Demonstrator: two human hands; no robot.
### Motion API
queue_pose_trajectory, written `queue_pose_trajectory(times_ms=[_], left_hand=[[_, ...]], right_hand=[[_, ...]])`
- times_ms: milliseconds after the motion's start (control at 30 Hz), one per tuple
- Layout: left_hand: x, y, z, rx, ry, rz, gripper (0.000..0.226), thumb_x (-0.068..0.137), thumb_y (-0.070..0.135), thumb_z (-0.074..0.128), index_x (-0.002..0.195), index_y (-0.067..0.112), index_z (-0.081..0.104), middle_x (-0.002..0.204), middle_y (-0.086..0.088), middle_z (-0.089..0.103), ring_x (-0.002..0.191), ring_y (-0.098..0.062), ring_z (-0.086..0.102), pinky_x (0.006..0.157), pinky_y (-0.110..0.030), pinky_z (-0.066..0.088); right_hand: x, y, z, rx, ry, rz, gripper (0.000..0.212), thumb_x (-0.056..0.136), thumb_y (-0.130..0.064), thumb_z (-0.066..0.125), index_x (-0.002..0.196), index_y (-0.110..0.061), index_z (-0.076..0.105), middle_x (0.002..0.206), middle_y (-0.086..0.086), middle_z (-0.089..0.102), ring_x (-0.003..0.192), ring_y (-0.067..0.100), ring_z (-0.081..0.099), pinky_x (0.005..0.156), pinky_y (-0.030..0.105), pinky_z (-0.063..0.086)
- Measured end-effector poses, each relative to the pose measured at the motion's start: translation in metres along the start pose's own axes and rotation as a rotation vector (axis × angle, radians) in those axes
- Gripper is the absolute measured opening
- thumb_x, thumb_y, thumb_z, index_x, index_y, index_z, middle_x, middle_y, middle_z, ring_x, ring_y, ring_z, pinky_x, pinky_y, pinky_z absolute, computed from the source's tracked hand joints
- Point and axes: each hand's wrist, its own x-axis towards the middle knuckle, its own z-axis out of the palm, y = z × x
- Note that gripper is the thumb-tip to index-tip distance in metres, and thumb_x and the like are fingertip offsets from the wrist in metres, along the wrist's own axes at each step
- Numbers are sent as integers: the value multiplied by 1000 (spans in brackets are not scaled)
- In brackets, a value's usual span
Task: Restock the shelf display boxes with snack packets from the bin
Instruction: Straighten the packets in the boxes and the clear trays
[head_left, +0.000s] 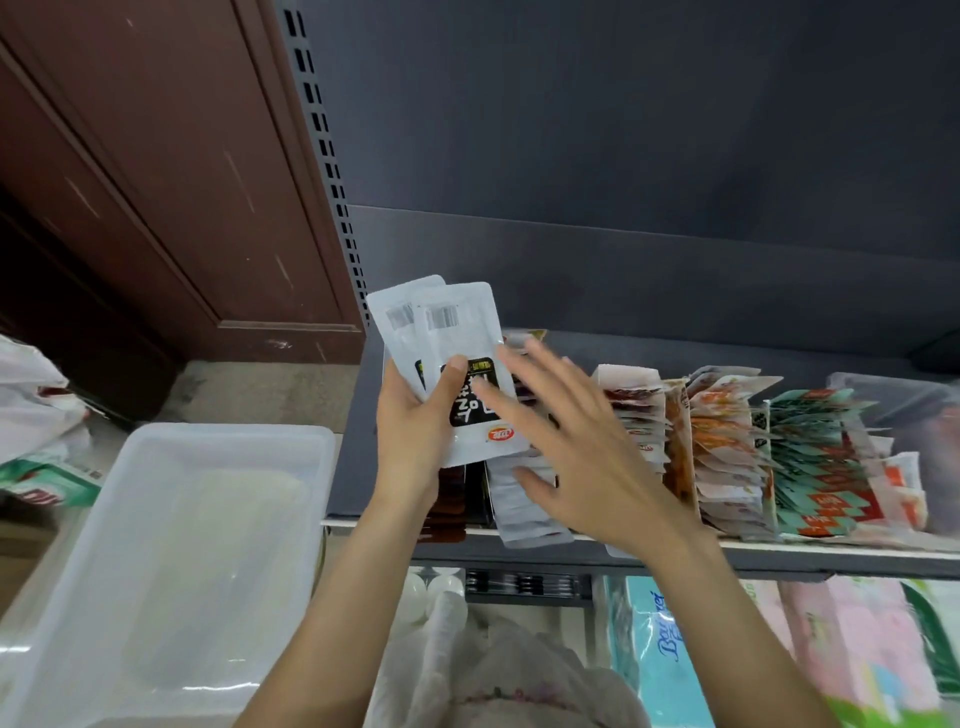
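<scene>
My left hand (415, 431) grips two white snack packets (452, 332) with black labels, held upright above the left end of the dark shelf (675, 548). My right hand (576, 441) hovers just right of them, fingers spread and blurred, holding nothing; its thumb is near a row of similar white packets (519, 514) standing in a display box below. The translucent white bin (171, 566) sits at lower left, its inside looking bare.
Display boxes of red-and-white (636, 415), orange (722, 452) and teal (815, 467) packets line the shelf to the right. A brown wooden door (156, 182) stands at left. Plastic bags (31, 405) lie far left. Tissue packs (660, 649) fill the shelf below.
</scene>
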Motion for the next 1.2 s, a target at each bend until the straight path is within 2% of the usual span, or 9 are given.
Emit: queue_pose_trajectory(times_ms=[100,200,300,400,533,767,967,1100,1200], left_hand=[[-3,0,11,3,-70,6,31,98,20,51,130,21,52,117,6,68,107,-7,64,83,-21,53],[0,5,10,-43,-5,-36,28,102,26,42,123,19,57,111,5,70,102,-9,66,83,-25,54],[17,9,-1,10,68,-7,23,102,21,43,114,17,61,102,4,71,93,-10,67,77,-25,54],[33,12,-13,116,112,37,18,100,19,47,115,17,57,108,0,69,98,-16,66,79,-29,55],[43,14,-22,321,54,108,12,98,20,51,109,24,53,102,7,67,93,-14,66,76,-31,54],[44,14,-8,390,-3,5,12,101,19,43,111,20,49,97,9,63,83,-4,61,63,-19,48],[40,7,11,562,-124,12,13,102,18,38,112,14,45,85,20,52,74,3,55,58,-13,42],[34,1,4,566,-117,-5,8,102,18,38,108,17,44,88,22,52,72,6,57,52,-5,40],[31,-2,1,561,-136,-7,9,102,18,39,109,17,45,93,20,56,72,12,58,54,-6,42]], right_hand=[[0,2,12,-60,129,15,97,70,-2,78,147,-22,22,146,2,43,139,15,32,113,30,27],[0,10,4,-67,377,-45,50,92,2,51,138,-17,46,133,2,58,126,14,51,94,28,51],[-3,23,-8,16,480,-76,30,100,-11,42,123,-14,61,116,2,67,107,9,63,89,20,52],[-4,36,-18,287,473,300,30,96,-27,48,124,-21,56,88,-3,70,64,1,58,58,7,49],[13,60,-25,758,520,619,15,99,-19,46,109,-29,46,96,-14,65,85,9,68,68,25,56],[59,93,-41,1034,674,586,24,98,-7,46,106,-29,50,107,-4,62,100,16,64,72,28,58],[61,101,-23,810,350,588,16,97,-9,51,106,-22,52,88,-13,60,69,-4,56,58,17,49],[67,100,-19,691,100,555,30,96,-14,53,126,-16,53,94,-12,61,76,-1,58,62,17,48],[76,94,-18,588,-95,439,20,97,-16,51,116,-17,57,92,-13,64,77,-9,60,62,19,50]])
